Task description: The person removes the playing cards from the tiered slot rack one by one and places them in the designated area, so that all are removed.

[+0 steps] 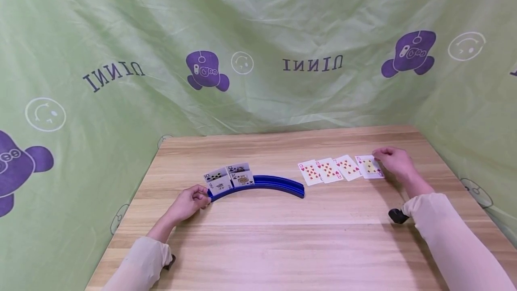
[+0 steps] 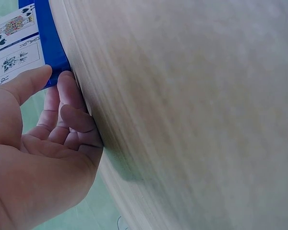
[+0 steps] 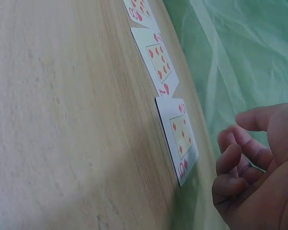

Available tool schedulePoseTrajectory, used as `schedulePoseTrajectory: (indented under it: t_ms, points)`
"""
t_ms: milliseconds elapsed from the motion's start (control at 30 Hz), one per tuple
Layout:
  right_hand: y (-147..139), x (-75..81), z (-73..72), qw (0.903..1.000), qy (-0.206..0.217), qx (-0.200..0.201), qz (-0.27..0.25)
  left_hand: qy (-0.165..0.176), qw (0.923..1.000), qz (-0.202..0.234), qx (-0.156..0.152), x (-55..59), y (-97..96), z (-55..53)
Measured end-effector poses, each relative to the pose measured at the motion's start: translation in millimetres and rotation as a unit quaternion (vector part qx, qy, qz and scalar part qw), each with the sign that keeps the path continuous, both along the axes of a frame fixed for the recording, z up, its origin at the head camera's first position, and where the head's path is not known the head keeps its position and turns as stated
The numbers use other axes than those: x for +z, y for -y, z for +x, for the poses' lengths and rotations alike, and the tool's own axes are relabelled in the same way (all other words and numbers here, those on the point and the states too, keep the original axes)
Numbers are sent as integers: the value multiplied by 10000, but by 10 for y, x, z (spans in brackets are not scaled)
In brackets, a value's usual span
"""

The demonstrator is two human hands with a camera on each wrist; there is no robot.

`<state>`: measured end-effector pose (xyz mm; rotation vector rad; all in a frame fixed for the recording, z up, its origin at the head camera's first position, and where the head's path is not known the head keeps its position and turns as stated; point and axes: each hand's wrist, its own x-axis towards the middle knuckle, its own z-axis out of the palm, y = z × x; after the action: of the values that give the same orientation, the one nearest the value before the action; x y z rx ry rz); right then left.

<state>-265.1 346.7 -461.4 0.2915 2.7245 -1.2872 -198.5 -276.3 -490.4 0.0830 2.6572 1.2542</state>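
My left hand [image 1: 187, 204] grips the left end of a curved blue card holder [image 1: 278, 184], thumb on top and fingers at its edge in the left wrist view. In the holder's left half stand a joker [image 1: 219, 186] and a king of spades [image 1: 242, 178] in front, with a black ten [image 1: 214, 175] and a queen [image 1: 238, 168] behind. At the far right, my right hand [image 1: 396, 163] hovers by the five of diamonds [image 3: 181, 136]. Its fingers are loosely bent with nothing between them, apart from the card in the right wrist view.
Left of the five lie a seven of hearts [image 1: 347, 167], an eight of hearts [image 1: 329, 170] and a nine of hearts [image 1: 311, 172], face up in a slightly overlapping row. Green printed cloth [image 1: 258, 107] hangs behind and beside the wooden table [image 1: 282, 246].
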Motion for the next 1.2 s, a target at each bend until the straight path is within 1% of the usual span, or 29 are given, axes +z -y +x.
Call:
schedulePoseTrajectory:
  t_ms: [200, 267, 367, 467, 600, 700, 867, 1033, 1200]
  points:
    - [56, 10, -19, 9999, 47, 109, -26, 18, 10000, -41, 27, 14, 4, 12]
    - [69, 17, -10, 9998, 28, 207, -26, 33, 10000, -41, 55, 26, -1, 15]
    - [115, 42, 3, 9994, -9, 353, -57, -5, 10000, -37, 0, 42, -6, 24]
    - [177, 73, 11, 9988, -84, 464, -110, -21, 10000, 45, 23, 43, -7, 24]
    - [269, 109, 16, 9985, -134, 479, -235, -24, 10000, 77, 11, 35, -4, 18]
    - [342, 123, 13, 9982, -209, 461, -322, 0, 10000, 23, 39, 25, -1, 12]
    - [445, 141, 9, 9975, -397, 473, -345, -9, 10000, 14, 32, 0, 3, 9]
    - [521, 151, 14, 9965, -515, 569, -334, -11, 10000, -1, 77, -5, 8, 4]
    - [597, 163, 25, 9947, -661, 688, -377, -38, 10000, -4, 33, -2, 6, 3]
